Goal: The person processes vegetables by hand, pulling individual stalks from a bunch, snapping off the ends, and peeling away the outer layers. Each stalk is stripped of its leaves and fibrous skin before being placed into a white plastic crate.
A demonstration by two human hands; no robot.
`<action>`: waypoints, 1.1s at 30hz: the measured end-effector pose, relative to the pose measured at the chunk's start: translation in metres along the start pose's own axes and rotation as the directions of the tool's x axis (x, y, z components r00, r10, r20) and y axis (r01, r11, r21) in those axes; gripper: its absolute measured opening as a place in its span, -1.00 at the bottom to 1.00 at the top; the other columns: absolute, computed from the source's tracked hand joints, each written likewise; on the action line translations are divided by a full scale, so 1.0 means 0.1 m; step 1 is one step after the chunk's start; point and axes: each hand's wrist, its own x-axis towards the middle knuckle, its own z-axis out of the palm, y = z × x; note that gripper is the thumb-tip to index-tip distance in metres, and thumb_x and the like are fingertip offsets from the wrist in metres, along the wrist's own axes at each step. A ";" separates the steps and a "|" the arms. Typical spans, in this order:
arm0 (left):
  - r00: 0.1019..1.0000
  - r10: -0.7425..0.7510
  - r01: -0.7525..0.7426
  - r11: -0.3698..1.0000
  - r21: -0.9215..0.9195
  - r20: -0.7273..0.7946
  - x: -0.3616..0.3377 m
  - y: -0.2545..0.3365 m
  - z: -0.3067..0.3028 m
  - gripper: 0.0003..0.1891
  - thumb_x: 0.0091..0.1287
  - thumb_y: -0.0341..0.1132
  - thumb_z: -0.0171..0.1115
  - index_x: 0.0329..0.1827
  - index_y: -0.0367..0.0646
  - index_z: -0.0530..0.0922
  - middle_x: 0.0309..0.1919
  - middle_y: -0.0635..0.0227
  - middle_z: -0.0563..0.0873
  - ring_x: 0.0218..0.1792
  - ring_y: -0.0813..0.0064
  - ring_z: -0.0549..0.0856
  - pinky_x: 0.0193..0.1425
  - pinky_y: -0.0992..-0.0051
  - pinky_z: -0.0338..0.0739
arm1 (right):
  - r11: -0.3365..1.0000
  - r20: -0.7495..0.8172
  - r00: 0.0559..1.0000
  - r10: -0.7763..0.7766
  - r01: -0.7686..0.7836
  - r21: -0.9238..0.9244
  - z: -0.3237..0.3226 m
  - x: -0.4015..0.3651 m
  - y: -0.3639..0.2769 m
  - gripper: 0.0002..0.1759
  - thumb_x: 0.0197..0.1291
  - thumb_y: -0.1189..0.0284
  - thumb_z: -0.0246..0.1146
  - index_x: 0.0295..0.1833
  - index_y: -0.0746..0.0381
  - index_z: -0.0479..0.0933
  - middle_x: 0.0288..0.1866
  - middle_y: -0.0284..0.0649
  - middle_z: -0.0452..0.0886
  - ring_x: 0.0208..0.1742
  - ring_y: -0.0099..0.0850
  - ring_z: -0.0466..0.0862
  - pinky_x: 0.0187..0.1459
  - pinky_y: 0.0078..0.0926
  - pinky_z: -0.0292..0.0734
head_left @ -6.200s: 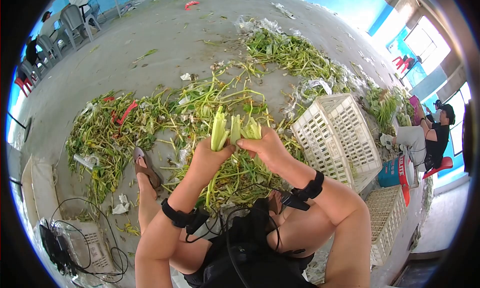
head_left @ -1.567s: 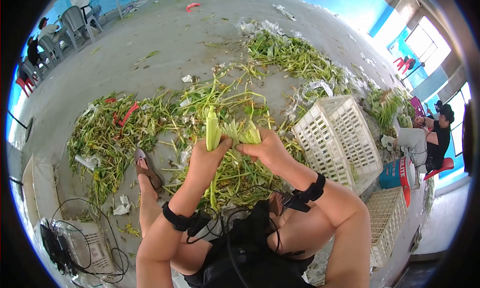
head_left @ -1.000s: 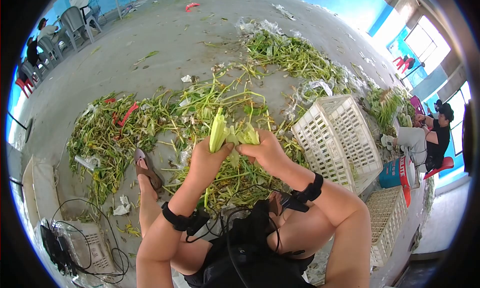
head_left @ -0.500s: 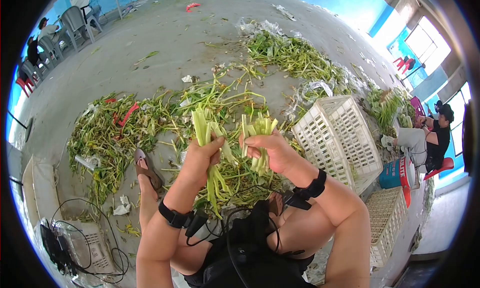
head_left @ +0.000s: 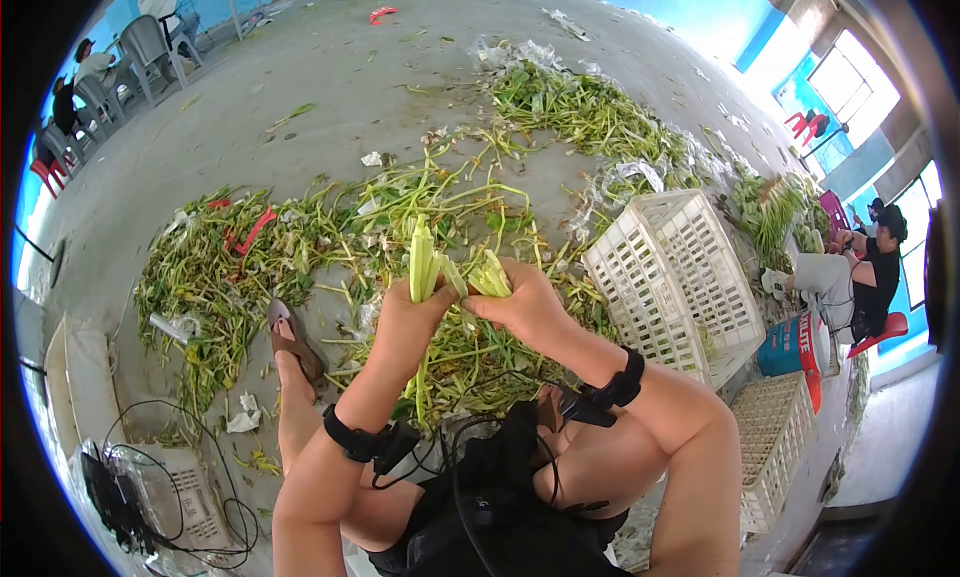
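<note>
My left hand (head_left: 415,309) is closed round a bunch of pale green stalks, which look like celery stalks (head_left: 423,255). Their cut ends point up, and thinner pieces hang below the fist. My right hand (head_left: 524,305) grips a second bunch of celery stalks (head_left: 490,276), tilted towards the left one. Both hands meet at the thumbs in front of me, so the two bunches nearly touch. Below and beyond them spreads a loose heap of green stems and leaves (head_left: 290,252) on the floor.
White plastic crates (head_left: 690,277) stand to my right, near a blue bucket (head_left: 787,345). Another green heap (head_left: 590,112) with clear plastic lies farther off. A seated person (head_left: 872,282) is at the far right. Black cables (head_left: 215,467) trail at lower left.
My hands have come together from apart, the right one moving left. The right bunch has tipped from upright towards the left bunch.
</note>
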 end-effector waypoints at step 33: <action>0.986 -0.119 0.131 0.986 -0.099 0.116 -0.02 0.00 0.00 -0.73 0.31 -0.34 0.29 0.01 -0.25 0.60 -0.43 0.51 0.61 -0.48 0.67 0.49 -0.39 0.60 0.38 | 0.778 0.115 0.986 0.118 -0.163 0.606 -0.04 0.04 -0.03 -0.76 0.20 0.35 0.31 -0.11 0.29 0.64 -0.31 -0.39 0.65 -0.41 -0.63 0.45 -0.39 -0.63 0.37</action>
